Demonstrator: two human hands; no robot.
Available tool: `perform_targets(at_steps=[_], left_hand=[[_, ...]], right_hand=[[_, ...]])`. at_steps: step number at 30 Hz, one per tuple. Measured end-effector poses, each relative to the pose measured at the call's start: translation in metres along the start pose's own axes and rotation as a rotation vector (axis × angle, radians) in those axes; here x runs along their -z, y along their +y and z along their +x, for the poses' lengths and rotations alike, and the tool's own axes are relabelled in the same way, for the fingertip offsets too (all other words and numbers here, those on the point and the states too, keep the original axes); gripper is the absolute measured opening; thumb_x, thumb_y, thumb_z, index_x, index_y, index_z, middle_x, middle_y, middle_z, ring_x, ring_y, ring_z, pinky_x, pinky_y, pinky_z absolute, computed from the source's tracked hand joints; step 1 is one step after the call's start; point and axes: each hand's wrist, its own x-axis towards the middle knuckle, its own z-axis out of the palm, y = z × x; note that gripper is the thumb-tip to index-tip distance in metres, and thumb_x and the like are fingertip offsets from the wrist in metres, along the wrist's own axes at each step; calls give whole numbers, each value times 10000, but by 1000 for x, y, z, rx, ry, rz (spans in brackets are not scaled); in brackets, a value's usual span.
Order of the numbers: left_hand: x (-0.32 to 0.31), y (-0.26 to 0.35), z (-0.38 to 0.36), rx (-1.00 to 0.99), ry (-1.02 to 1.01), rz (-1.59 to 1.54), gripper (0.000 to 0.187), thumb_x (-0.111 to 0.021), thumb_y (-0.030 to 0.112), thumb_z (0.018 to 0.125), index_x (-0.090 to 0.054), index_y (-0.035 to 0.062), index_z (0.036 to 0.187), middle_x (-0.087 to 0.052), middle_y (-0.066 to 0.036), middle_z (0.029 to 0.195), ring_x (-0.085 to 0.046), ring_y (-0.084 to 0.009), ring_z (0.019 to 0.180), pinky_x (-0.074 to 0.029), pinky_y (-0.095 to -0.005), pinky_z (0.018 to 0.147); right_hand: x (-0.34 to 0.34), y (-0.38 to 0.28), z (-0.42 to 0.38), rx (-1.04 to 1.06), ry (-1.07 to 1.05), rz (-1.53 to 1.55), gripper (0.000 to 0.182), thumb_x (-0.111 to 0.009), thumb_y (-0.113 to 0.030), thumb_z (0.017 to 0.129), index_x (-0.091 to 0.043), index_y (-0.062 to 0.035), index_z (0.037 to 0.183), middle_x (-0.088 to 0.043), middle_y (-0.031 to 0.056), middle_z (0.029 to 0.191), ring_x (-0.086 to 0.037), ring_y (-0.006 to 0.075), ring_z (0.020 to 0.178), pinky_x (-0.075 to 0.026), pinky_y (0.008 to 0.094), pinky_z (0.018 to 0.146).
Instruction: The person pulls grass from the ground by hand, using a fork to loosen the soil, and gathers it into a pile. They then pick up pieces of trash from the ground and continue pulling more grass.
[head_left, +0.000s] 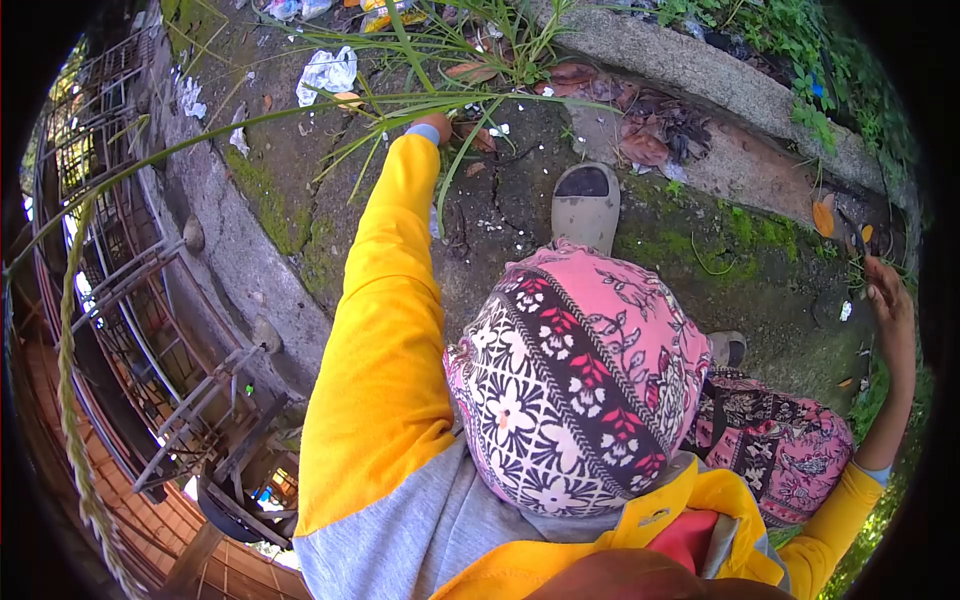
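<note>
My left hand (437, 126), at the end of a yellow sleeve, is closed around long green grass blades (385, 120) that fan out to both sides. Its fingers are mostly hidden. Just beyond it a grass clump (505, 50) grows from the cracked, mossy ground. Far to the right, my right hand (888, 295) is held low, its fingers closed on a thin, dark, blade-like tool (858, 238). The tool's tip points towards orange leaves (823, 216) by the kerb; its exact kind is hard to make out.
A concrete kerb (720, 80) runs across the top right, with brown dry leaves (660, 135) beside it. White crumpled litter (327, 75) lies at upper left. Metal railings (150, 340) and a rope (75, 400) are on the left. My sandal (586, 205) rests on the ground.
</note>
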Motion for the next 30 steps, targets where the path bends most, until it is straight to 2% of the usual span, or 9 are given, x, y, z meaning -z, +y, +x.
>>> perform_targets(at_steps=[2, 3, 5, 9, 15, 18, 22, 25, 30], left_hand=[[-3, 8, -8, -74, -94, 12, 338, -466, 194, 772, -566, 40, 1055, -562, -198, 1038, -561, -346, 918, -452, -372, 784], [-8, 12, -15, -218, 41, -82, 314, -477, 209, 782, -571, 58, 1041, -590, -187, 973, -578, -341, 873, -462, -391, 760], [43, 66, -85, -217, 156, -30, 255, -496, 210, 774, -590, 73, 968, -602, -154, 928, -581, -313, 862, -464, -393, 742], [58, 121, -96, -714, 519, 129, 194, -459, 172, 767, -591, 93, 886, -566, -102, 947, -510, -276, 975, -426, -347, 797], [82, 149, -30, -629, 852, 575, 198, -421, 175, 800, -573, 77, 881, -561, -74, 972, -502, -228, 981, -323, -380, 917], [98, 139, -10, -575, 576, 720, 252, -400, 191, 822, -554, 72, 982, -577, -82, 974, -501, -226, 1003, -257, -397, 965], [104, 136, -14, -510, 660, 871, 279, -384, 186, 835, -546, 79, 1034, -579, -77, 990, -518, -219, 987, -249, -385, 956], [104, 147, -9, -378, 522, 1037, 300, -388, 182, 836, -539, 76, 1074, -576, -65, 1010, -512, -212, 1004, -252, -391, 950], [106, 151, 2, -309, 335, 781, 262, -436, 186, 825, -625, 78, 972, -621, -80, 984, -586, -216, 917, -399, -408, 818]], right_hand=[[0, -2, -2, -3, 9, -3, 353, -492, -142, 840, -465, -25, 1172, -522, 97, 1124, -490, 185, 1059, -364, 295, 910], [-1, 1, -2, -3, 31, 7, 354, -494, -147, 840, -465, -24, 1171, -522, 96, 1123, -490, 184, 1059, -365, 295, 908], [-3, 1, -3, -14, 50, 25, 353, -495, -152, 839, -467, -23, 1167, -523, 96, 1119, -490, 183, 1059, -368, 297, 905], [-5, -4, -2, -20, 61, -12, 345, -489, -118, 833, -467, -40, 1169, -520, 102, 1112, -496, 193, 1041, -390, 315, 890], [-4, -12, -3, 28, 79, -130, 358, -497, -82, 814, -465, -48, 1169, -517, 113, 1116, -509, 212, 1026, -400, 311, 884], [-6, -11, -4, 16, 88, -135, 364, -502, -59, 802, -466, -45, 1165, -516, 123, 1118, -512, 222, 1027, -398, 309, 884], [-9, 4, -3, -14, 65, -85, 363, -500, -45, 799, -468, -39, 1161, -523, 130, 1111, -511, 228, 1029, -396, 316, 885], [-8, -3, -3, -27, 65, -82, 352, -496, -70, 808, -468, -27, 1156, -536, 136, 1090, -515, 228, 1022, -393, 319, 885], [-8, 3, -8, -27, 97, -88, 321, -473, -106, 835, -475, -12, 1141, -544, 139, 1072, -517, 226, 1014, -389, 319, 886]])
